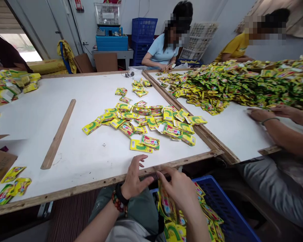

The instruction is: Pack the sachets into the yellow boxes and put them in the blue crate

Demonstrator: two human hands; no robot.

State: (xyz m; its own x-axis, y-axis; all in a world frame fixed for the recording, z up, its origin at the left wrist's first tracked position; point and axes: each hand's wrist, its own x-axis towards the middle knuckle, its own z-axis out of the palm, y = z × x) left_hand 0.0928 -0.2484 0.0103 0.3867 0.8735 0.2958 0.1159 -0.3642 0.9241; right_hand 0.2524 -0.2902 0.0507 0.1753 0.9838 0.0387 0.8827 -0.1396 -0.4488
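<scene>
My left hand [135, 178] hovers by the table's front edge, fingers apart with nothing in them, and wears a beaded bracelet. My right hand [181, 190] is lower, over a blue basket [218, 191] full of shiny yellow-green packets [212, 215]. Between its thumb and fingers hangs one such packet [166, 203], slightly blurred. On the white table in front of both hands lies a loose heap of small yellow cartons [126, 116], some with open flaps. Nearest my left hand is a carton [140, 146] with a green arc.
A wooden strip [59, 132] lies on the table [88, 158]; a wooden divider [184, 111] runs along its right. Beyond is a large packet heap [232, 84]. Co-workers sit behind and at right, one person's hand [262, 114] close by. A cardboard box [0, 164] stands left.
</scene>
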